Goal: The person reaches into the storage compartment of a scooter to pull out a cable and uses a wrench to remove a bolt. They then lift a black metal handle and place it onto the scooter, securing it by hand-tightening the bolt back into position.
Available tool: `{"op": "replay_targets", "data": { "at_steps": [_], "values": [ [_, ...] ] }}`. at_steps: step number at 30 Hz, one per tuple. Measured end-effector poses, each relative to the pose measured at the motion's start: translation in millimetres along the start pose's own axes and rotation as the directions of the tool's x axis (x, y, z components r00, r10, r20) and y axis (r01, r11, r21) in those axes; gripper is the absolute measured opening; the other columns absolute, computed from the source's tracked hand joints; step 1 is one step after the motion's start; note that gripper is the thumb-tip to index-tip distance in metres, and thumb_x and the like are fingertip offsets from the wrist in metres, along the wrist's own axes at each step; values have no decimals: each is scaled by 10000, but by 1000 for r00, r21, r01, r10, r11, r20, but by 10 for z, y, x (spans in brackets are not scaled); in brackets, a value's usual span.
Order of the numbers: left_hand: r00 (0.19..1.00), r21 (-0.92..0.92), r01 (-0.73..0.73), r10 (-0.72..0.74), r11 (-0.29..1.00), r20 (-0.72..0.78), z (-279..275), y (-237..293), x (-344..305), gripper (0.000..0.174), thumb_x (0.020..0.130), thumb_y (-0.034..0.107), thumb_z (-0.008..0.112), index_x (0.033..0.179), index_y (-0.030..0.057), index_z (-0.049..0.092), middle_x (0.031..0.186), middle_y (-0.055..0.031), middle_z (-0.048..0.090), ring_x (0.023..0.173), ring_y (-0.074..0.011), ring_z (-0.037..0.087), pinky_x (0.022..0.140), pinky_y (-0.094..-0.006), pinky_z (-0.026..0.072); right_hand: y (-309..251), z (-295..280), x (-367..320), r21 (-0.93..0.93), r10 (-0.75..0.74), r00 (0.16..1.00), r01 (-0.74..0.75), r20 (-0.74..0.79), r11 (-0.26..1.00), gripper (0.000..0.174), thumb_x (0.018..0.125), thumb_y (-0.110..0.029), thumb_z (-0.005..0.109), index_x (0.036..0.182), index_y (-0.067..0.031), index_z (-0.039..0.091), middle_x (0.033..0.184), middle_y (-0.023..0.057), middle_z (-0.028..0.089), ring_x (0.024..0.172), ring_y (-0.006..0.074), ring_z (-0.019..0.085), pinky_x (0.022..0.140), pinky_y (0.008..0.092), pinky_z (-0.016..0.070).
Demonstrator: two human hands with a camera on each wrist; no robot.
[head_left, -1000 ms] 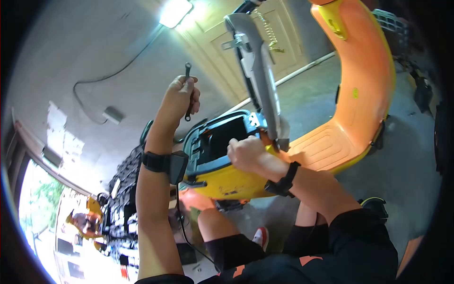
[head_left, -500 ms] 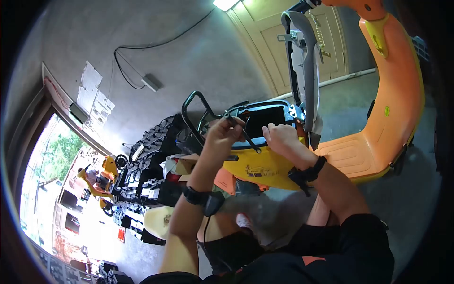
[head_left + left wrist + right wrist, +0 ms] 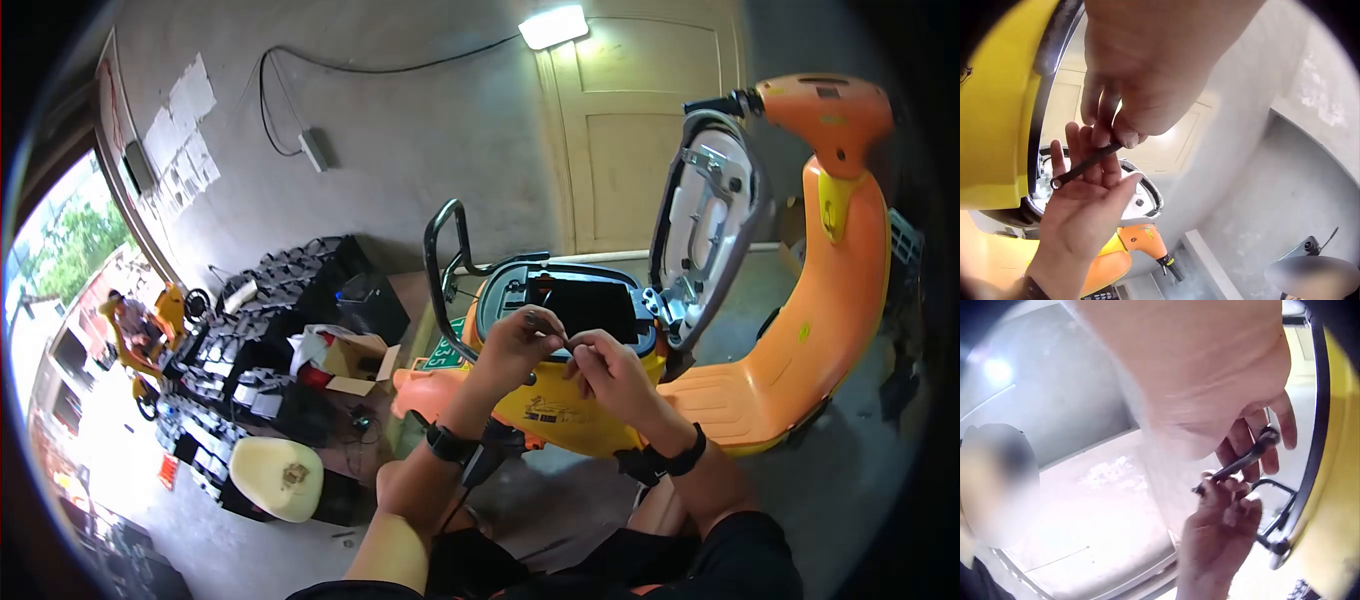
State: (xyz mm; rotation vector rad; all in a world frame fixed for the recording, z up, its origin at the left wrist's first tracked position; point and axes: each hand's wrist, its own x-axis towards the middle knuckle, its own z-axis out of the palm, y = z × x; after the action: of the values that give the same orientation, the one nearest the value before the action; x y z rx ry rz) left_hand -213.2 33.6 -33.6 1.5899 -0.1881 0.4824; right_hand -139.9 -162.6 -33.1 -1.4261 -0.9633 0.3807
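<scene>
A dark ring spanner [image 3: 1088,165] runs between the two hands over the scooter's rear body. My left hand [image 3: 520,348] pinches it near one end with thumb and fingers. In the left wrist view my right hand [image 3: 1082,212] is palm up with its fingers extended, and the spanner's other ring end lies across them. The right wrist view shows that ring beside the right hand's fingers. Just beyond the hands is the dark open compartment [image 3: 590,308] of the yellow and orange scooter [image 3: 545,405]. Its seat [image 3: 705,220] stands raised, underside showing.
A black grab rail [image 3: 432,262] rises at the scooter's tail. Left of it are rows of black boxes [image 3: 235,345], an open cardboard box [image 3: 358,362] and a cream seat-like piece [image 3: 270,475]. A door [image 3: 640,150] and a bright lamp [image 3: 553,27] are behind.
The left hand, holding the spanner, has come down from up left to meet the right hand. The right hand has left the compartment's edge. The head view has shifted, showing more of the scooter.
</scene>
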Motion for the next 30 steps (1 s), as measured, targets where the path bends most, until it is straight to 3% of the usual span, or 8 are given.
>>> {"op": "replay_targets", "data": {
  "at_steps": [4,7,9,12,17,19,23,30],
  "values": [
    [978,274,-96,142,957,-154,-165,31,13,141,960,-11,668,1094,23,640,989,-35,692,922,-114,661,855,-274,528,115,60,233,-226,-135,989,119,-56,967,218,1052,-96,556,1230,-21,656,803,61,658,738,125,631,703,283,523],
    [704,661,-231,591,714,-393,-515,-137,58,84,980,38,646,1060,16,632,955,-57,678,836,-132,624,796,-269,495,-45,56,540,-442,-151,988,120,-36,889,243,1034,-76,575,1252,-55,681,787,80,670,719,151,647,703,298,526],
    [547,524,-242,561,817,-621,-679,-250,1,129,942,37,661,1063,16,623,965,-113,637,870,-239,625,781,-339,497,-147,79,785,-597,-138,990,121,16,793,236,990,-57,601,1199,-54,709,815,155,701,729,257,697,705,346,544],
    [447,851,-128,796,509,-409,-914,-340,-109,227,982,112,646,1160,6,552,1074,-115,582,995,-200,559,857,-332,454,-75,140,1038,-716,-175,983,160,54,679,238,955,-54,622,1168,-63,728,879,187,717,802,326,708,731,393,546],
    [612,689,-65,574,722,-544,-996,-503,-28,346,976,138,644,1247,-21,502,1153,-163,551,1039,-279,585,882,-375,481,-11,216,1196,-781,-60,989,142,133,608,229,918,-72,657,1129,-72,747,954,200,716,910,383,686,803,430,531],
    [649,302,-128,310,945,-695,-913,-591,-9,377,989,156,641,1279,-21,478,1181,-151,548,1043,-252,591,905,-374,485,-78,224,1212,-790,-9,990,118,141,602,208,922,-78,661,1110,-69,748,936,193,707,875,383,680,778,434,522],
    [685,194,-100,209,976,-698,-896,-475,18,480,969,192,684,1330,-22,450,1208,-144,538,1050,-236,599,921,-389,494,-178,243,1195,-793,65,988,75,143,605,203,922,-73,660,1105,-76,750,883,174,687,840,370,660,757,429,514],
    [745,493,-32,349,869,-568,-1055,-536,24,445,872,-57,623,1301,10,524,1250,-133,446,1077,-214,530,847,-288,480,-167,283,1160,-841,94,982,91,166,533,213,907,-83,680,1101,-104,765,838,154,661,837,346,655,754,432,512]
  ]
}}
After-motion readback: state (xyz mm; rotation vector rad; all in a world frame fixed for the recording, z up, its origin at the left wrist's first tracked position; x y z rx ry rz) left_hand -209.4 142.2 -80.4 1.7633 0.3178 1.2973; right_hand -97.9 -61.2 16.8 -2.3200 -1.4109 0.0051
